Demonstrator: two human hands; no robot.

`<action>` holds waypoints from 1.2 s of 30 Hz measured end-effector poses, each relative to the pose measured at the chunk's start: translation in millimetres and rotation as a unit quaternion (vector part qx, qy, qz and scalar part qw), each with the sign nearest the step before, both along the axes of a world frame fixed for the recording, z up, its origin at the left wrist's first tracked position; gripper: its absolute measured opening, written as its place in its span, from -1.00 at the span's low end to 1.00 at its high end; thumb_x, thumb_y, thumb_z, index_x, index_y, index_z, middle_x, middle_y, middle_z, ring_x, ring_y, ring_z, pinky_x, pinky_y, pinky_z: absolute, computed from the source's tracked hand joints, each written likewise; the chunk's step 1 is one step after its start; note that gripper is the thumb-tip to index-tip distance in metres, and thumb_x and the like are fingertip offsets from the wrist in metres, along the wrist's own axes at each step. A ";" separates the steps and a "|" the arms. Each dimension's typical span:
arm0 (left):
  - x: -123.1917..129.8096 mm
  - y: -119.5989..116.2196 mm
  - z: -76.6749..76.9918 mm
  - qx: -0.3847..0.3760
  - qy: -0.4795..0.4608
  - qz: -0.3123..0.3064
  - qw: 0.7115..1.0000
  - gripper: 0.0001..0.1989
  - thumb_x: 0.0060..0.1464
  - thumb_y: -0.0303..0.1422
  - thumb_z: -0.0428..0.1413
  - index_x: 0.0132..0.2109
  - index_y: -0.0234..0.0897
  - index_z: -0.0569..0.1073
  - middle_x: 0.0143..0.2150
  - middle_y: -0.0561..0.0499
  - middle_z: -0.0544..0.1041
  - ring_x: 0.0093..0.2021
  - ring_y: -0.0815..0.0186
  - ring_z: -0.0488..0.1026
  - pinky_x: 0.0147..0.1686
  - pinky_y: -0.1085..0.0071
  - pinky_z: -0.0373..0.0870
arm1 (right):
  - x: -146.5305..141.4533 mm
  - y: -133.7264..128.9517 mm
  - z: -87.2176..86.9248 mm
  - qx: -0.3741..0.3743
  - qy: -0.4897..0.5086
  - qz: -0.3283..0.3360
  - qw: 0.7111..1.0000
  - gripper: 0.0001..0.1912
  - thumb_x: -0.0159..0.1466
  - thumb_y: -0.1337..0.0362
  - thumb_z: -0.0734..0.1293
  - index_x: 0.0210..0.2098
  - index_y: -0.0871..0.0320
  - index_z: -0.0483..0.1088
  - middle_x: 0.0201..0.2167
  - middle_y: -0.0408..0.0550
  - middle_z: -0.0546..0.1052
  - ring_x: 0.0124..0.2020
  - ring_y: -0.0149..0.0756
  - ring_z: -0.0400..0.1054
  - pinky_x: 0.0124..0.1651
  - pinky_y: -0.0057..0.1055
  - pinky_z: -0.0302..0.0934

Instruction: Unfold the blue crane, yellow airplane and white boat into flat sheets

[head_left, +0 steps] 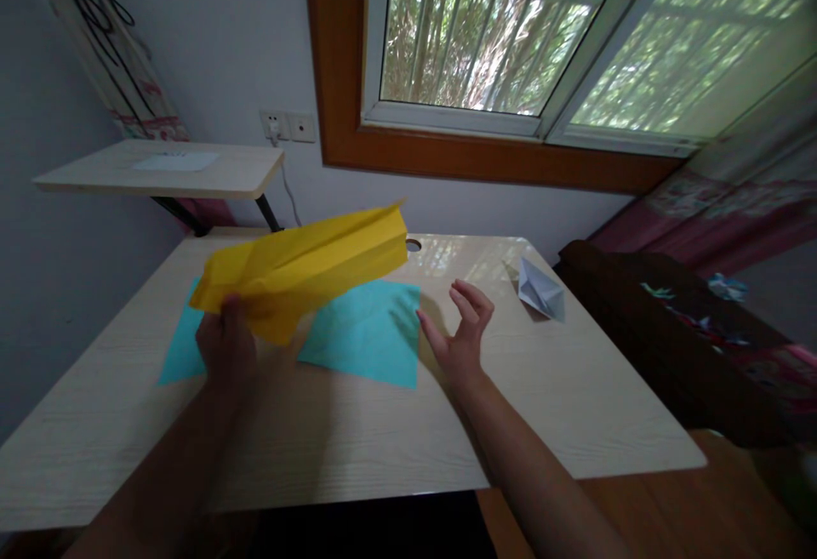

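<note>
My left hand (228, 342) pinches the lower left end of a creased yellow sheet of paper (319, 257), holding it up above the table. Folds run lengthwise along the yellow paper, and its far end points right. Beneath it lies turquoise paper (370, 333), flat on the tabletop; more turquoise shows at the left, partly covered by the yellow paper and my hand, so I cannot tell whether it is one sheet or two. To the right, my right hand (463, 333) is raised with fingers apart and nothing in them, near the turquoise paper's right edge.
A folded white paper shape (539, 289) sits at the right on the pale wooden table (562, 406). At the back left stands a small raised shelf (236, 169) with a white sheet (175, 161) on it. Dark furniture (677, 329) is beyond the table's right edge.
</note>
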State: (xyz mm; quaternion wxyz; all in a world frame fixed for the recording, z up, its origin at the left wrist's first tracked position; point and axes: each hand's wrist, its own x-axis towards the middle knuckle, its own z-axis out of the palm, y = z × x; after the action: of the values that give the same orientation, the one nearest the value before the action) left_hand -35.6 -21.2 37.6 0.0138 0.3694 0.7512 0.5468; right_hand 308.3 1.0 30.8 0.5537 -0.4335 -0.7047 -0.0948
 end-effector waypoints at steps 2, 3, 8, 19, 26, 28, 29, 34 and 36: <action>-1.3 2.1 4.1 -0.015 -0.033 -0.023 0.999 -0.50 0.28 0.01 -0.06 -0.51 -0.23 0.30 -0.58 0.08 0.28 -0.52 0.32 0.26 -0.54 0.40 0.17 | -0.5 1.3 -1.7 -0.032 0.018 0.018 0.999 -0.27 0.29 0.20 0.42 0.32 -0.16 0.02 0.25 0.08 0.17 0.26 0.01 0.19 0.21 0.15 0.25; -1.4 2.8 5.3 -0.022 -0.049 -0.046 0.998 -0.49 0.28 0.03 -0.06 -0.50 -0.23 0.29 -0.58 0.09 0.28 -0.52 0.33 0.25 -0.54 0.41 0.17 | -0.8 2.3 -2.9 -0.051 0.034 0.031 0.998 -0.27 0.29 0.19 0.41 0.33 -0.16 0.01 0.27 0.09 0.14 0.27 0.00 0.18 0.21 0.14 0.26; 1.7 5.9 1.7 -0.050 -0.141 -0.175 0.973 -0.50 0.22 0.10 0.01 -0.20 -0.27 0.53 -0.21 -0.06 0.59 -0.22 0.22 0.49 -0.29 0.38 0.40 | -0.7 9.8 -9.8 -0.166 0.160 0.112 0.967 -0.25 0.31 0.12 0.37 0.37 -0.11 -0.05 0.33 0.13 0.12 0.21 -0.08 0.28 0.19 0.03 0.29; 0.3 21.5 -18.7 -0.123 -0.016 -0.272 0.954 -0.51 0.25 -0.05 -0.01 0.10 -0.31 0.51 -0.07 -0.15 0.60 -0.10 0.08 0.55 -0.08 0.21 0.49 | 2.3 11.5 -12.4 -0.406 0.259 0.212 0.851 -0.24 0.26 0.08 0.38 0.36 -0.06 0.02 -0.38 -0.22 0.40 -0.40 -0.32 0.38 -0.37 -0.39 0.31; 6.4 26.2 -7.1 0.015 0.333 -0.285 0.899 -0.43 0.25 -0.40 0.01 0.38 -0.28 0.20 0.34 -0.27 0.29 0.38 0.02 0.19 0.34 -0.02 0.16 | 6.0 13.0 -13.2 -0.394 0.075 0.086 0.912 -0.31 0.31 0.14 0.27 0.38 0.05 0.03 -0.43 -0.22 0.39 -0.49 -0.35 0.33 -0.43 -0.46 0.14; 23.5 21.3 3.2 -0.029 0.411 -0.361 0.837 -0.52 0.29 -0.42 -0.06 0.33 -0.28 0.28 0.33 -0.22 0.33 0.40 0.07 0.16 0.39 0.00 0.08 | 5.4 12.3 -12.6 -0.388 0.037 0.062 0.919 -0.35 0.33 0.15 0.24 0.37 0.08 0.05 -0.42 -0.21 0.41 -0.48 -0.32 0.35 -0.42 -0.45 0.14; 35.5 18.1 7.5 -0.063 0.435 -0.392 0.808 -0.54 0.31 -0.40 -0.08 0.32 -0.29 0.29 0.35 -0.21 0.31 0.41 0.07 0.15 0.39 0.01 0.08 | 4.8 11.9 -12.6 -0.385 0.019 0.049 0.922 -0.36 0.33 0.15 0.23 0.36 0.09 0.06 -0.41 -0.19 0.42 -0.47 -0.30 0.37 -0.41 -0.44 0.15; 107.2 2.7 7.5 -0.152 0.475 -0.448 0.742 -0.48 0.34 -0.30 -0.09 0.38 -0.32 0.22 0.47 -0.18 0.14 0.47 0.01 0.02 0.39 -0.05 0.03 | 1.5 9.4 -13.5 -0.376 -0.067 -0.020 0.924 -0.41 0.36 0.17 0.18 0.36 0.09 0.07 -0.31 -0.08 0.54 -0.40 -0.20 0.47 -0.36 -0.38 0.23; 126.1 3.1 -2.2 -0.173 0.463 -0.453 0.741 -0.46 0.36 -0.22 -0.11 0.40 -0.29 0.20 0.48 -0.16 0.09 0.48 0.01 -0.01 0.39 -0.05 0.02 | -0.1 7.7 -12.3 -0.376 -0.102 -0.047 0.920 -0.43 0.38 0.19 0.17 0.36 0.08 0.07 -0.23 -0.01 0.59 -0.34 -0.14 0.51 -0.33 -0.35 0.27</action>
State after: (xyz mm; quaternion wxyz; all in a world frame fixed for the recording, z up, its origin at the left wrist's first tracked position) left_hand 90.5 -18.1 35.4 -0.0261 0.8654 0.4908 0.0977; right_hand 308.2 8.8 18.5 0.2699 -0.6307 -0.7196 0.1077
